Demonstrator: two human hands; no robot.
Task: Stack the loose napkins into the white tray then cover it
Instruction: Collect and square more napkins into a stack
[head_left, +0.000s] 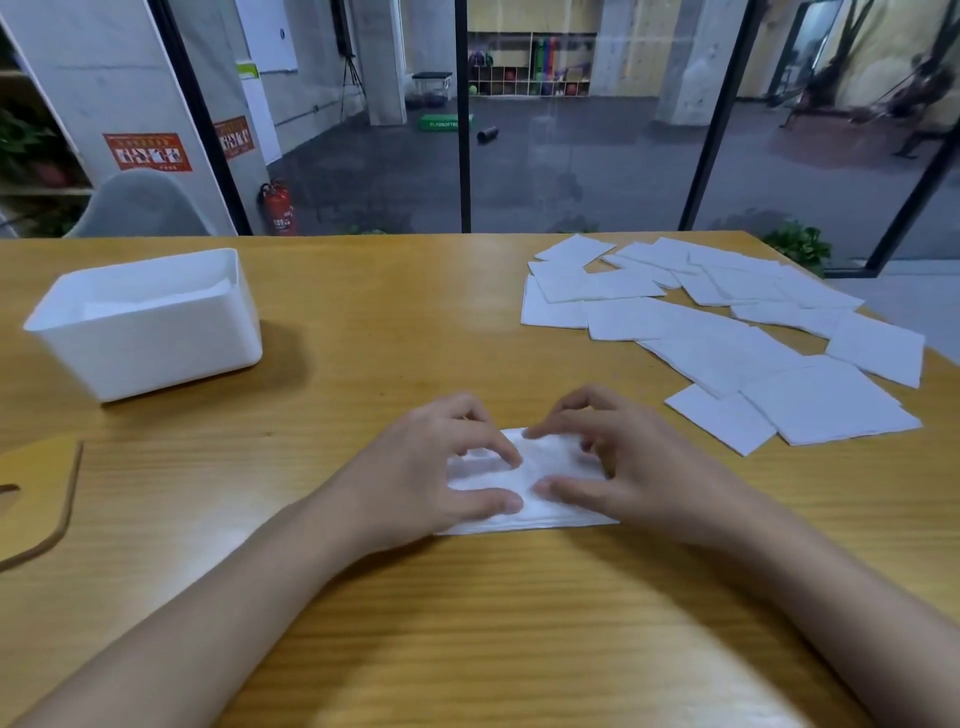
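Note:
A small stack of white napkins (540, 480) lies on the wooden table in front of me. My left hand (436, 467) grips its left side, fingers curled over the top and thumb along the near edge. My right hand (623, 462) grips the right side the same way. Several loose white napkins (727, 332) are scattered over the table's far right. The white tray (150, 343) stands at the far left, open, with some napkins lying inside. A wooden lid (36, 499) with a dark rim lies flat at the left edge.
The table (395, 312) ends at a glass wall with black frames. A grey chair (140, 205) stands behind the far left edge. A green plant (797, 244) sits past the far right corner.

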